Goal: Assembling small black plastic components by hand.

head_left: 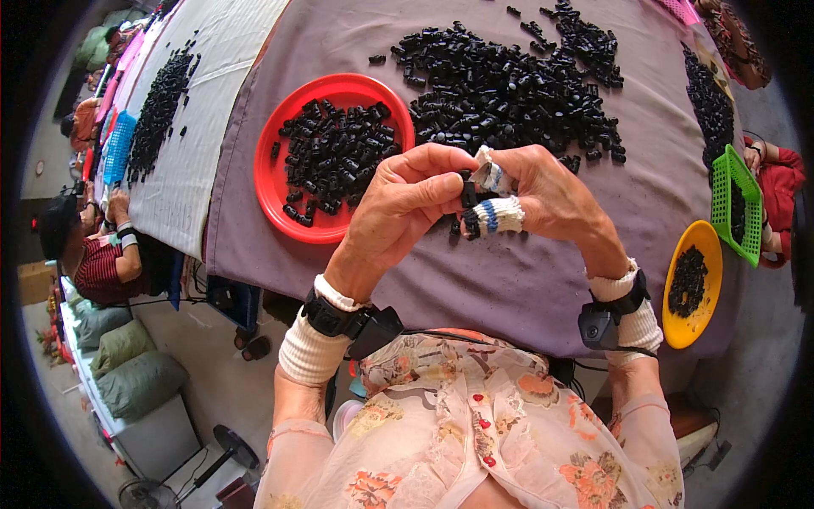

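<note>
Black piece (469, 194); left fingers (437, 190), right fingers (527, 209) clamped on it; mauve cloth (356, 284) beneath; green sacks (142, 383) leftward

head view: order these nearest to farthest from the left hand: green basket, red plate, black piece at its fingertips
1. Black piece: touching the left hand
2. Red plate: just to its left
3. Green basket: far to the right

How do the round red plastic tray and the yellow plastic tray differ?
The round red plastic tray looks larger than the yellow plastic tray. The red one carries a bigger pile; the yellow one's is smaller. Both hold small black pieces.
</note>
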A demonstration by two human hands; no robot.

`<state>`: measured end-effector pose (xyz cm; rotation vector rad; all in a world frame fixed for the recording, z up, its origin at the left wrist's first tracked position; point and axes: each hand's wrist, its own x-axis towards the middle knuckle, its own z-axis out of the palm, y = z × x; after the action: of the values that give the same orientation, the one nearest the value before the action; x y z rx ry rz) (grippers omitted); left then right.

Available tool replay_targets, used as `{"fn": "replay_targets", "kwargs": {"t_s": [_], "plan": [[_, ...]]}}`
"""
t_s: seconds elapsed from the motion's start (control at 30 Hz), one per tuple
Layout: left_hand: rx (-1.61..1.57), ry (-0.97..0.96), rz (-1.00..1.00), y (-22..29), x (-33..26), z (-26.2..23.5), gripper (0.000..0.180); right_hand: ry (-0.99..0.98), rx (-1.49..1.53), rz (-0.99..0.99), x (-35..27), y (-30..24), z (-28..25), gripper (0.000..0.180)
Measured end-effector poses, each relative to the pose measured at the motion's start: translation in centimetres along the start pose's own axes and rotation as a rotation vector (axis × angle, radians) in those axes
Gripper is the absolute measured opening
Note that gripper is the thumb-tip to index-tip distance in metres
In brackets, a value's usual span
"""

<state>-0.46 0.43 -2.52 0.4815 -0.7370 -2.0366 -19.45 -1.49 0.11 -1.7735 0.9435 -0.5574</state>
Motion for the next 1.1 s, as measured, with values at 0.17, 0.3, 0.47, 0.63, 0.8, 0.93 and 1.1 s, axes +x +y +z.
{"fn": "replay_targets", "kwargs": {"t_s": [0.17,0.3,0.47,0.63,0.8,0.93,1.1], "plan": [[-0.031,0.003,-0.013,-0.08,0.04,0.04,0.021,0.000,0.033,0.003,0.04,0.29,0.19,0.037],[-0.036,0.006,-0.018,-0.15,0.09,0.06,0.021,0.022,0.070,-0.008,-0.08,0.28,0.23,0.034],[-0.016,0.021,-0.008,-0.35,0.14,-0.14,0.021,-0.008,0.012,0.013,-0.11,-0.01,0.01,0.030],[-0.041,0.040,0.013,-0.38,0.19,-0.13,0.021,-0.045,-0.054,-0.022,-0.12,0.68,0.16,0.035],[-0.057,0.113,0.012,-0.09,0.30,0.68,0.023,0.103,0.115,-0.028,-0.53,0.83,0.53,0.030],[-0.012,0.173,0.028,-0.31,0.31,0.69,0.020,0.234,0.041,-0.117,-0.48,0.20,0.53,0.026],[0.042,0.167,0.033,-0.33,0.31,0.44,0.020,0.248,0.019,-0.146,-0.78,0.32,0.90,0.020]]}}
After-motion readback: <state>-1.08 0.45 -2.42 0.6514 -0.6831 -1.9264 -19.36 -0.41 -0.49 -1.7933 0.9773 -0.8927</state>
